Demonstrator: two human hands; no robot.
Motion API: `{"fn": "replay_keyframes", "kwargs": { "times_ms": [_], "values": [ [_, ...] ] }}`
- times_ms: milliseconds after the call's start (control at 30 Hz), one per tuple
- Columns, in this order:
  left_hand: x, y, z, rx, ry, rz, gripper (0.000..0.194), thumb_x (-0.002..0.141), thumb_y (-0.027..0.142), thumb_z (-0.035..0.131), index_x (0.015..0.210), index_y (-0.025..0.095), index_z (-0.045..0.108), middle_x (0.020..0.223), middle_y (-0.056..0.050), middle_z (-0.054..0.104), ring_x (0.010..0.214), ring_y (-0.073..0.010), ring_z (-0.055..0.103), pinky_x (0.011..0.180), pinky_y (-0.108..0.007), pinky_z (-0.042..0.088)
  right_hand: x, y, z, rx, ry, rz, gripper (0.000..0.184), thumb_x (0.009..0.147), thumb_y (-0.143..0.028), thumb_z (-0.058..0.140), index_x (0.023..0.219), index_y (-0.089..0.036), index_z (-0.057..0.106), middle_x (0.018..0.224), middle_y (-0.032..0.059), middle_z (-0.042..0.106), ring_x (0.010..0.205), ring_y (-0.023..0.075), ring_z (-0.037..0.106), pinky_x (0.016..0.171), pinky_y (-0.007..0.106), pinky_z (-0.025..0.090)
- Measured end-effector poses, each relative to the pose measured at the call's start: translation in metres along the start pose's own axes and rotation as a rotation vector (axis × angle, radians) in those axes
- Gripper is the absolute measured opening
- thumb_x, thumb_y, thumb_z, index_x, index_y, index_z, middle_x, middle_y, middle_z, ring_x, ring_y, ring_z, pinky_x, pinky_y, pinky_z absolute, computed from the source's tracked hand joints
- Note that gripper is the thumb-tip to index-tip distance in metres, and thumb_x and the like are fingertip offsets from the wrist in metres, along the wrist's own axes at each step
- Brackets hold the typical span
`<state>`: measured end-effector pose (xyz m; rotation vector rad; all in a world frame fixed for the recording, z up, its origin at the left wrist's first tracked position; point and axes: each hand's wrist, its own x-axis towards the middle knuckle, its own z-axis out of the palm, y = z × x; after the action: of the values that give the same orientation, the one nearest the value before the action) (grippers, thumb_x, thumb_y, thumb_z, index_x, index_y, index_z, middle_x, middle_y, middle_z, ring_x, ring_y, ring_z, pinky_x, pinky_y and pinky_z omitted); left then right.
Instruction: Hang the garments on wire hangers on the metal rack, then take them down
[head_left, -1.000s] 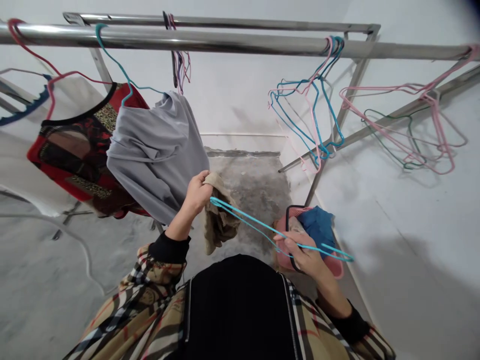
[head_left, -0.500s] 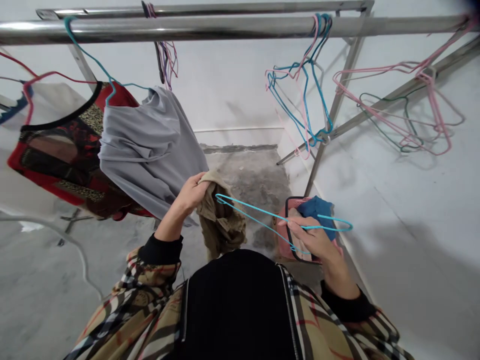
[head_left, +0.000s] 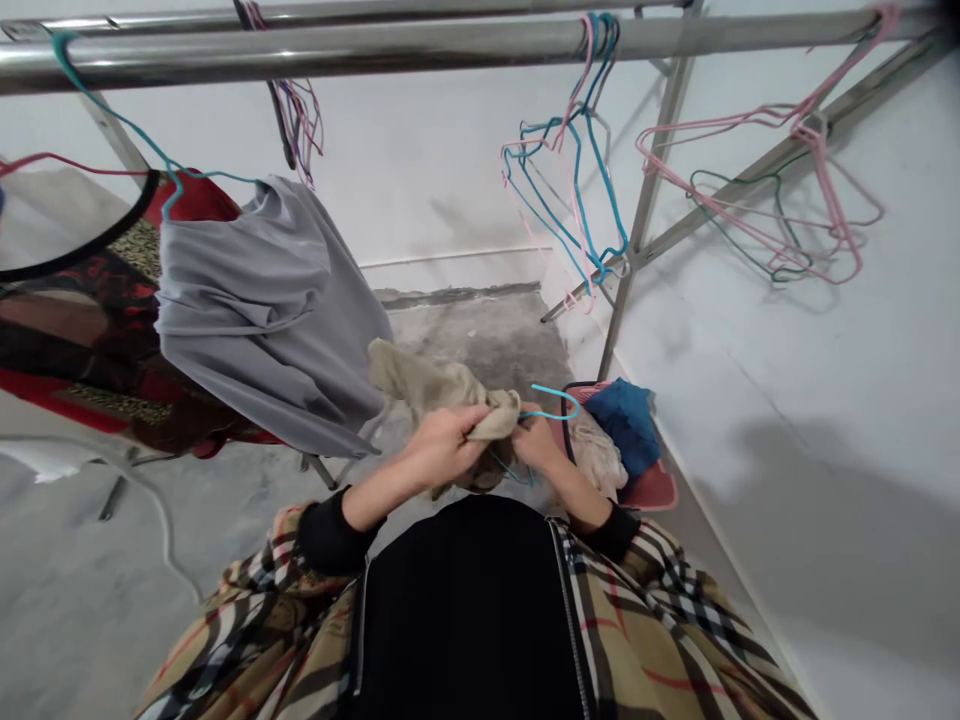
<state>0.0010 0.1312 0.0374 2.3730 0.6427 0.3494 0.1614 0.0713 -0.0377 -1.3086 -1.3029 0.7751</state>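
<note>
My left hand (head_left: 442,448) grips a crumpled beige garment (head_left: 424,385) close in front of my chest. My right hand (head_left: 541,445) is closed on a light blue wire hanger (head_left: 555,398), whose hook curls up just above the fingers; most of the hanger is hidden behind the cloth and my hands. The two hands almost touch, with the cloth bunched over the hanger between them. Just right of my right hand sits a pink basket (head_left: 652,488) with a blue cloth (head_left: 626,420) and a pale cloth (head_left: 600,458) in it.
A steel rail (head_left: 420,45) runs overhead. A grey top (head_left: 262,310) on a teal hanger and a red patterned garment (head_left: 82,330) hang at the left. Empty blue and pink hangers (head_left: 577,190) and pink and green ones (head_left: 780,190) hang at the right. A white wall stands at the right.
My right hand has brought the blue hanger leftward to meet my left hand and the beige garment. The cloth now lies bunched over the hanger. The view has shifted slightly to the right.
</note>
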Motion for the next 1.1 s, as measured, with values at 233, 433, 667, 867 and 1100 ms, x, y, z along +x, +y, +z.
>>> {"fn": "replay_keyframes", "kwargs": {
  "times_ms": [233,433,667,867,1100],
  "values": [
    [0.007,-0.016,-0.034,0.668,0.230,0.219,0.045,0.087,0.031,0.059,0.131,0.026,0.057,0.115,-0.010,0.068,0.107,-0.0277,0.060,0.096,-0.042,0.041,0.013,-0.024,-0.041,-0.137,-0.132,-0.124,0.039,0.092,-0.044,0.051,0.070,-0.018,0.070,0.064,-0.0001,0.063,0.061,0.0115,0.054,0.061,0.023,0.043],
    [0.002,-0.018,-0.036,0.659,0.200,0.100,0.032,0.092,0.039,0.052,0.118,0.029,0.067,0.091,-0.003,0.072,0.079,-0.0181,0.067,0.055,-0.026,0.037,0.013,-0.025,-0.041,-0.310,0.199,-0.218,0.024,0.085,-0.043,0.062,0.086,-0.021,0.069,0.080,0.0031,0.065,0.078,0.0163,0.059,0.074,0.029,0.047],
    [-0.009,-0.008,-0.038,0.602,0.428,-0.052,0.027,0.091,0.037,0.055,0.112,0.030,0.070,0.077,0.001,0.069,0.069,-0.0133,0.064,0.054,-0.024,0.035,-0.029,0.024,-0.014,-0.386,0.536,-0.021,0.027,0.088,-0.043,0.054,0.071,-0.022,0.053,0.063,-0.0007,0.052,0.060,0.0140,0.048,0.062,0.029,0.043],
    [-0.008,0.004,-0.031,0.535,0.428,0.014,0.028,0.091,0.037,0.056,0.114,0.030,0.070,0.076,0.001,0.068,0.070,-0.0117,0.064,0.056,-0.020,0.038,-0.016,0.065,0.014,-0.429,0.228,0.464,0.028,0.075,-0.037,0.067,0.094,-0.020,0.057,0.092,0.0065,0.065,0.091,0.0230,0.061,0.078,0.033,0.044],
    [-0.017,-0.035,-0.044,0.272,0.562,-0.058,0.029,0.083,0.040,0.064,0.105,0.024,0.073,0.084,0.000,0.073,0.073,-0.0139,0.067,0.068,-0.021,0.049,-0.025,0.078,-0.022,0.037,0.220,0.505,0.019,0.077,-0.032,0.056,0.086,-0.017,0.060,0.074,0.0014,0.064,0.064,0.0137,0.060,0.062,0.026,0.048]
  ]
}}
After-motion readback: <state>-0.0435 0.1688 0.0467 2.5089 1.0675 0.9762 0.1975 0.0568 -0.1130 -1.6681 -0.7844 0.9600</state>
